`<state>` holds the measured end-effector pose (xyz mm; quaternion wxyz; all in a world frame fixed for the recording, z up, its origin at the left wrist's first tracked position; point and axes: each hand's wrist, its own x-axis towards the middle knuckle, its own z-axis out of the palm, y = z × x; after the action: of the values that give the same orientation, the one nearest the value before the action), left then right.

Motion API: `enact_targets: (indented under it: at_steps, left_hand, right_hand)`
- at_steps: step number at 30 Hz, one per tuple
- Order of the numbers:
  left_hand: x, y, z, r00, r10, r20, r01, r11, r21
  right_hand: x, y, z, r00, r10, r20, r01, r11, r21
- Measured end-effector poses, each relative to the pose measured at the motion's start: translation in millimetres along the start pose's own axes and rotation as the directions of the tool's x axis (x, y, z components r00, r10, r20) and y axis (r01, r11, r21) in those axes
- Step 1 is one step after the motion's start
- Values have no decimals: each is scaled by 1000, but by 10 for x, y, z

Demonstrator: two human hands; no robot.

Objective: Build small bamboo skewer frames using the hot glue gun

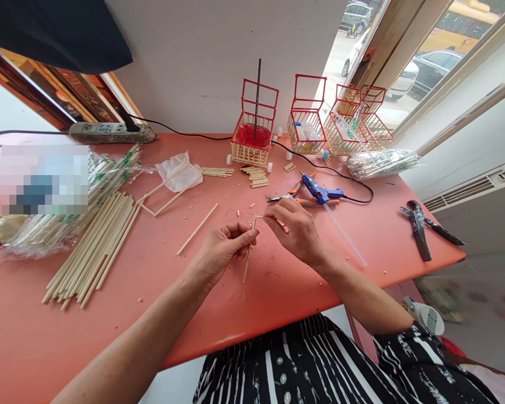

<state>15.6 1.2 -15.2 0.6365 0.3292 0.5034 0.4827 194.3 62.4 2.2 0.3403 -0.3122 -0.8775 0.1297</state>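
My left hand [232,241] pinches a thin wooden stick [247,264] that slants down toward me. At the stick's upper end, my right hand [294,227] pinches a short stick piece [260,217], which meets the longer one at an angle. Whether the two are glued there I cannot tell. Just beyond my right hand lie a blue glue gun [320,188] with a clear glue stick and orange-handled pliers [305,202]. Left of my hands are a single loose stick [197,229] and a joined stick frame [155,214] with its far end on a white plastic bag [179,173].
Bundled sticks [95,247] and plastic-wrapped sticks [113,168] lie left. Behind stand small stick carts with red rims [252,151], short cut sticks [256,177] and a power strip [113,132]. Black-handled shears [421,230] lie near the right edge. A black cord [340,168] crosses the table [151,331].
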Motion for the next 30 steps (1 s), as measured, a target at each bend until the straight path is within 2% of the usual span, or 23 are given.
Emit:
enact_targets:
  at_steps: [30]
  left_hand:
    - [19,-40,-12,1000,0,-3,0,1000,-15]
  right_hand:
    - [0,34,53,999,-24,-23,24,1000,-12]
